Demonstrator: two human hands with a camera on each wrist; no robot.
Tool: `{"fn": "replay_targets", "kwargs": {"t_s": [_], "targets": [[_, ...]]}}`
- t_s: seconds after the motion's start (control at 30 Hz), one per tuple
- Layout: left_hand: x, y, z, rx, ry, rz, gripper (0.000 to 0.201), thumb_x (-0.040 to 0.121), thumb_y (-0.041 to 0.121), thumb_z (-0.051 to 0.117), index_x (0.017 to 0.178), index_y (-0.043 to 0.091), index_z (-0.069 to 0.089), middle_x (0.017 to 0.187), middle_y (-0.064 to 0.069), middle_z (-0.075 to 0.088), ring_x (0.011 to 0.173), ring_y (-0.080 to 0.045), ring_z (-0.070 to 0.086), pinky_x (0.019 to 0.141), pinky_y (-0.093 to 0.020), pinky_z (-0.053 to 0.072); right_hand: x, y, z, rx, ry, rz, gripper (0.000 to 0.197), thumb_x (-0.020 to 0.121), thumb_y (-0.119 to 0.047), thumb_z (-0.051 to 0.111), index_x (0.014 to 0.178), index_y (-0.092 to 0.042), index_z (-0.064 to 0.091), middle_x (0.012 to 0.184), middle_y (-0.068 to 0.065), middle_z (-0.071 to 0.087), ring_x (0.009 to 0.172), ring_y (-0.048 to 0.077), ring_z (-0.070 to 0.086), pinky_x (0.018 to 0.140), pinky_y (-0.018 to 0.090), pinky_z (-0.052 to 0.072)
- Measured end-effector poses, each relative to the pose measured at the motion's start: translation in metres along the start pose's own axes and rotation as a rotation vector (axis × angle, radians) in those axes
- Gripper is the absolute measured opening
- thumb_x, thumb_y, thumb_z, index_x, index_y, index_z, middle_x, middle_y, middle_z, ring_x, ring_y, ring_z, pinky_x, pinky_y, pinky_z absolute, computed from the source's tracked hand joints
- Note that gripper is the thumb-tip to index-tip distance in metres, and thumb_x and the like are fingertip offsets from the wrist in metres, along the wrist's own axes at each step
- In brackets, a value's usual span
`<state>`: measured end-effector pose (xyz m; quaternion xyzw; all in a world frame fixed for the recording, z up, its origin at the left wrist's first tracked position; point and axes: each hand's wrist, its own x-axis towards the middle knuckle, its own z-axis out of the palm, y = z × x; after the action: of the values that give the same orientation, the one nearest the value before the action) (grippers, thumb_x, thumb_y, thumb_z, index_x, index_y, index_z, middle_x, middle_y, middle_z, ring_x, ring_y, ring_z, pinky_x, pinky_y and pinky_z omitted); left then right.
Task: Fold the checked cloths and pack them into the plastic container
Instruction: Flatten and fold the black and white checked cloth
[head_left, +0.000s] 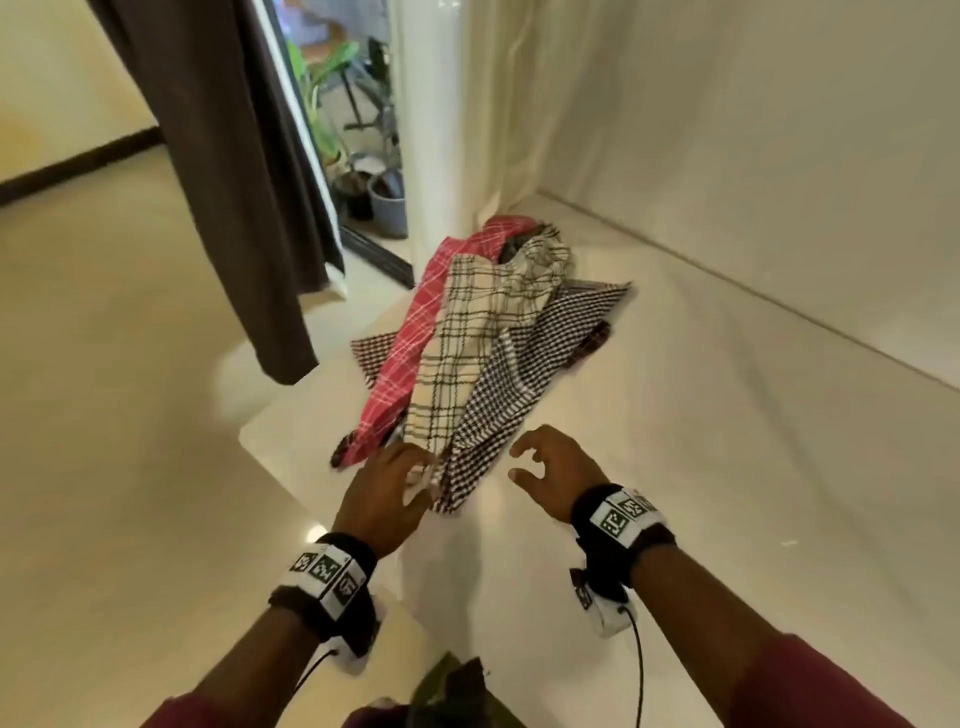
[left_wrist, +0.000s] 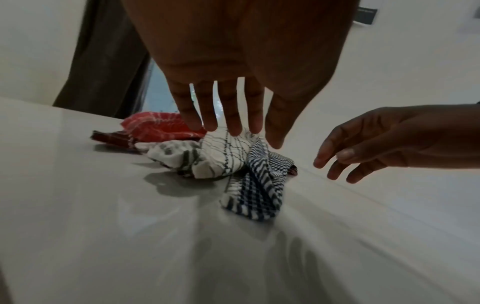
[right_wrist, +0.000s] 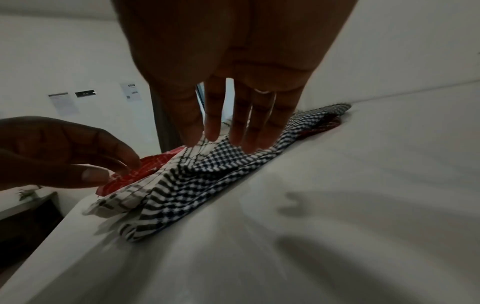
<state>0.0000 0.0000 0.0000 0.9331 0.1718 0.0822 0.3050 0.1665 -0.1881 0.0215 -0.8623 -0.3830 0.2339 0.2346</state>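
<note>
Both hands over the cloth pile (head_left: 483, 332) on the worktop (head_left: 727, 415), left grip (head_left: 387, 493) spread loose above the cream check cloth (head_left: 467, 338), right grip (head_left: 558, 475) half-curled, empty.

A dark brown curtain (head_left: 223, 171) hangs to my left beside an open doorway, where potted plants (head_left: 363, 182) stand outside. Paper notices (right_wrist: 63, 103) are stuck on the wall.

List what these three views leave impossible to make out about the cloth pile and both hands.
- Plastic container: in no view.
- Left hand: head view, its fingers hidden by the hand's back; contact with the cream checked cloth unclear.
- Pile's far end: head view, bunched, cloth count uncertain.
- Dark item at the bottom edge: cut off, unidentifiable.
</note>
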Motion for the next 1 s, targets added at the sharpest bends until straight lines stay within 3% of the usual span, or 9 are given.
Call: {"fn": "replay_targets", "kwargs": {"t_s": [0.27,0.37,0.43,0.53,0.6,0.77,0.83,0.93,1.0], "targets": [[-0.005,-0.021,0.021,0.108,-0.205,-0.141,0.057,0.081,0.045,0.064,0.132,0.024,0.049,0.135,0.000,0.047,0.125,-0.025,0.043,0.097,-0.040,0.039,0.060,-0.019,0.019,-0.050,0.034,0.008,0.048,0.079,-0.018,0.070,0.125,-0.019,0.054,0.129,0.007,0.046,0.111,0.028,0.055,0.091,0.040,0.049],[-0.010,-0.018,0.030,0.174,-0.184,-0.142,0.058,0.082,0.053,0.059,0.132,0.027,0.047,0.140,0.001,0.040,0.133,-0.026,0.033,0.103,-0.042,0.032,0.067,-0.021,0.023,-0.240,-0.044,-0.103,0.069,0.074,-0.017,0.074,0.136,-0.030,0.045,0.141,0.007,0.034,0.115,0.027,0.051,0.091,0.039,0.051],[-0.011,-0.016,0.032,0.179,-0.160,-0.170,0.061,0.081,0.063,0.050,0.130,0.028,0.049,0.139,0.001,0.040,0.132,-0.026,0.032,0.104,-0.042,0.030,0.068,-0.020,0.029,-0.263,-0.080,-0.119,0.060,0.078,-0.016,0.071,0.133,-0.028,0.051,0.141,0.007,0.036,0.117,0.027,0.049,0.094,0.039,0.050],[-0.008,-0.008,0.032,0.169,-0.088,-0.193,0.071,0.075,0.077,0.034,0.119,0.027,0.057,0.128,0.003,0.049,0.124,-0.024,0.040,0.100,-0.041,0.032,0.069,-0.016,0.030,-0.179,0.053,-0.132,0.026,0.083,-0.012,0.063,0.108,-0.016,0.069,0.124,0.007,0.049,0.109,0.025,0.051,0.090,0.041,0.050],[-0.005,0.001,0.030,0.143,0.017,-0.186,0.069,0.073,0.079,0.039,0.113,0.027,0.060,0.120,0.004,0.054,0.118,-0.022,0.045,0.098,-0.040,0.033,0.067,-0.018,0.022,-0.117,0.180,-0.187,0.018,0.082,-0.007,0.060,0.097,-0.009,0.069,0.110,0.009,0.055,0.100,0.025,0.052,0.082,0.042,0.051],[0.028,0.058,0.009,-0.025,0.149,-0.074,0.088,0.066,0.084,0.050,0.132,0.025,0.048,0.129,0.004,0.052,0.120,-0.017,0.044,0.102,-0.037,0.035,0.056,-0.050,-0.025,0.034,0.451,-0.295,0.011,0.082,-0.011,0.052,0.091,-0.010,0.058,0.083,-0.005,0.056,0.078,0.007,0.046,0.077,0.040,0.047],[0.055,0.085,-0.003,-0.082,0.172,-0.018,0.076,0.074,0.073,0.055,0.129,0.021,0.049,0.125,0.002,0.057,0.112,-0.018,0.052,0.094,-0.037,0.044,0.052,-0.059,-0.055,0.097,0.545,-0.304,0.009,0.087,-0.014,0.052,0.093,-0.010,0.057,0.077,-0.006,0.057,0.072,0.010,0.051,0.072,0.038,0.047],[0.095,0.127,-0.029,-0.206,0.281,0.074,0.033,0.089,0.046,0.055,0.106,0.019,0.062,0.095,-0.001,0.069,0.082,-0.020,0.062,0.068,-0.032,0.048,0.038,-0.062,-0.108,0.179,0.647,-0.239,0.012,0.094,-0.019,0.049,0.102,-0.011,0.054,0.075,-0.001,0.061,0.066,0.018,0.057,0.060,0.029,0.043],[0.119,0.150,-0.049,-0.284,0.300,0.076,0.023,0.092,0.039,0.056,0.099,0.020,0.065,0.088,0.002,0.068,0.077,-0.018,0.062,0.065,-0.030,0.048,0.025,-0.056,-0.146,0.180,0.762,-0.208,0.009,0.096,-0.019,0.049,0.102,-0.014,0.053,0.072,0.000,0.061,0.063,0.021,0.058,0.056,0.030,0.044]]}}
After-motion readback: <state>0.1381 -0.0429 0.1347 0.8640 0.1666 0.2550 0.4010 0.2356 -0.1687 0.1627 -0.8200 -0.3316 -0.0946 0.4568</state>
